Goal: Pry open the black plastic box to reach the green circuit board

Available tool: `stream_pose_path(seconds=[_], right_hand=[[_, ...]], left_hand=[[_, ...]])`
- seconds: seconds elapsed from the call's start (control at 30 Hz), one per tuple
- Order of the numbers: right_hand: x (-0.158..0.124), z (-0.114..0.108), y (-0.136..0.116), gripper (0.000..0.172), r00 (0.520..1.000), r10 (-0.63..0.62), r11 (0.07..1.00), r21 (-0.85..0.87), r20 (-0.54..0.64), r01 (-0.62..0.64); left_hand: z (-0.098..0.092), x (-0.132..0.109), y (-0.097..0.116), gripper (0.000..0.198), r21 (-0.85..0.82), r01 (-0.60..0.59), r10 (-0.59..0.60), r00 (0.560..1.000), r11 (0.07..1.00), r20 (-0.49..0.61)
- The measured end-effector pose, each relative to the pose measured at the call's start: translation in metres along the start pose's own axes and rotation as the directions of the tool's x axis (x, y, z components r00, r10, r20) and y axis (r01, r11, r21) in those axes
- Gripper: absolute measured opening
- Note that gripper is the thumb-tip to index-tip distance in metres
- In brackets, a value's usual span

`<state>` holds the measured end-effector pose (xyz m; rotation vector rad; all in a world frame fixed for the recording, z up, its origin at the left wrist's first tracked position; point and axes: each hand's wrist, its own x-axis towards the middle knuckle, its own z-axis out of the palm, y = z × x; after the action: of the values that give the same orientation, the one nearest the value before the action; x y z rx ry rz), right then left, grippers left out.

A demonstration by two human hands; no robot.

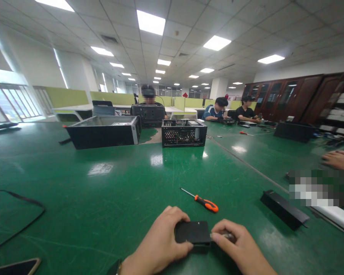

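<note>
A small black rectangular box (193,232) stands just above or on the green table at the front, and I cannot tell whether it touches the top. My left hand (163,240) grips its left end between thumb and fingers. At the box's right end my right hand (242,242) pinches a small greyish-brown, partly metallic piece (228,236). Its tip meets the side of the box, and its kind is hidden by the fingers. Beyond both hands lies a screwdriver (206,204) with an orange and black handle, its shaft pointing away to the left.
On the green table (117,198) stand an open computer case (103,135) and a perforated metal chassis (183,135). A long black box (283,209) lies at right, near another person's hand (339,158). A black cable (25,198) curves at left. Several people sit across the table.
</note>
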<state>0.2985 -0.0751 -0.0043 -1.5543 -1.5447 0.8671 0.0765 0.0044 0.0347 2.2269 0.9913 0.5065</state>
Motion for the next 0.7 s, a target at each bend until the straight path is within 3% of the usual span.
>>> stream_pose_path(seconds=[0.13,0.27,0.33,0.43,0.5,0.57,0.6,0.7], right_hand=[[-0.001,0.012,0.002,0.042,0.998,-0.004,0.999,0.037,-0.059,0.006],[-0.003,0.022,0.018,0.050,0.988,0.122,0.967,0.234,-0.092,-0.098],[-0.005,0.023,0.029,0.053,0.986,0.093,0.960,0.277,-0.140,-0.052],[-0.008,0.003,0.031,0.052,0.975,-0.039,0.986,0.147,-0.219,0.073],[-0.012,-0.028,0.009,0.052,0.962,-0.115,0.993,-0.052,-0.246,0.106],[-0.017,-0.068,-0.032,0.057,0.937,-0.214,0.951,-0.279,-0.276,0.134],[-0.020,-0.088,-0.056,0.059,0.914,-0.294,0.907,-0.382,-0.279,0.175],[-0.030,-0.124,-0.110,0.060,0.833,-0.462,0.789,-0.571,-0.305,0.228]], left_hand=[[-0.001,0.000,-0.003,0.038,-0.018,0.019,-0.019,1.000,1.000,0.001],[0.000,0.000,-0.003,0.043,-0.012,0.015,-0.015,1.000,1.000,0.014],[0.000,0.001,-0.004,0.052,-0.025,0.015,-0.014,0.999,1.000,0.034],[-0.009,-0.001,-0.007,0.076,-0.080,-0.012,0.012,1.000,0.997,0.009],[-0.024,-0.004,-0.013,0.072,-0.091,-0.032,0.021,0.993,0.995,-0.112],[-0.046,-0.011,-0.023,0.051,-0.063,-0.020,-0.001,0.951,0.998,-0.310],[-0.058,-0.017,-0.030,0.045,-0.043,0.015,-0.031,0.905,0.999,-0.424],[-0.090,-0.041,-0.050,0.042,-0.027,0.140,-0.120,0.715,0.990,-0.689]])
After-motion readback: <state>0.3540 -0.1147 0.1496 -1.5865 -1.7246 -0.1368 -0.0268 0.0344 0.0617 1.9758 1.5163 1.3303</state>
